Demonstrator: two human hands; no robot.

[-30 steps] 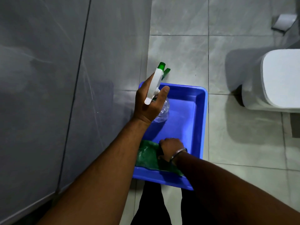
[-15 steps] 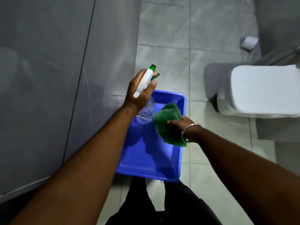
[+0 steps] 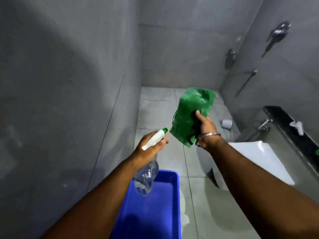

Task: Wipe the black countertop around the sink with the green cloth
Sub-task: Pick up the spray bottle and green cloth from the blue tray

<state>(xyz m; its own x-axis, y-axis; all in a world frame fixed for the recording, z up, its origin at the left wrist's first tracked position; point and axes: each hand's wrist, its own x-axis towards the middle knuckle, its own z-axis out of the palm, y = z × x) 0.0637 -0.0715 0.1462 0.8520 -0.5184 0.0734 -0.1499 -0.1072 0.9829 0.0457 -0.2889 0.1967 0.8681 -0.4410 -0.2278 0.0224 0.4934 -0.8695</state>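
Note:
My right hand (image 3: 205, 128) grips the green cloth (image 3: 191, 114) and holds it up at chest height, the cloth hanging spread in front of me. My left hand (image 3: 150, 147) is closed around the neck of a clear spray bottle (image 3: 146, 176) with a white trigger head and green nozzle (image 3: 164, 130); the nozzle points toward the cloth, a short gap away. A black ledge (image 3: 283, 118) runs along the right wall. No sink is in view.
A blue plastic tub (image 3: 169, 221) sits on the grey tiled floor below my arms. A white toilet (image 3: 255, 159) stands at the right, with a chrome tap (image 3: 264, 125) behind it. A paper roll (image 3: 227, 124) lies on the floor. Grey walls close in left and ahead.
My right hand has lifted the green cloth out of the tub and raised it high. My left hand rose with the bottle. My view has tilted up toward the far wall.

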